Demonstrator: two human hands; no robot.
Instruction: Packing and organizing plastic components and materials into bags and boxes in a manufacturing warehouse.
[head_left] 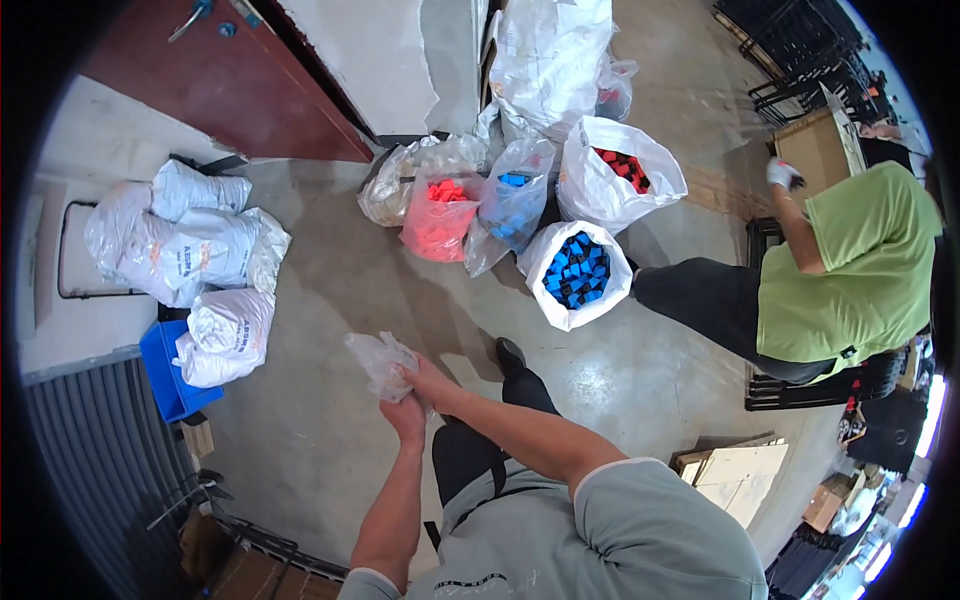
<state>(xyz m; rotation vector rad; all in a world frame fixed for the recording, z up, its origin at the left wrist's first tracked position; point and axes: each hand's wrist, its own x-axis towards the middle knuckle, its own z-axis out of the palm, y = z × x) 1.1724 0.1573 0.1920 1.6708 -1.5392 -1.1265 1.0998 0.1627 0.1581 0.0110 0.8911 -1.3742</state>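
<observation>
Crinkled clear plastic bag [378, 360], likely light, limp and slippery, best pinched at its bunched neck, sits clutched in both left hand [405, 412] and right hand [425, 382], with the white sack of blue blocks [577, 270] beyond on the concrete floor [320, 300].

Crumpled clear bag [378, 360] in hands, white sacks [190, 245] left, open bags of blue pieces [578, 272] ahead

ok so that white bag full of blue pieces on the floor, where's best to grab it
Probably by the rolled-back rim of the white bag of blue pieces, on its near, lower edge, coming from above. The bag stands open-mouthed and upright, so lifting by the rim should keep the pieces in. Both the left hand and the right hand are on a crumpled clear plastic bag.
</observation>
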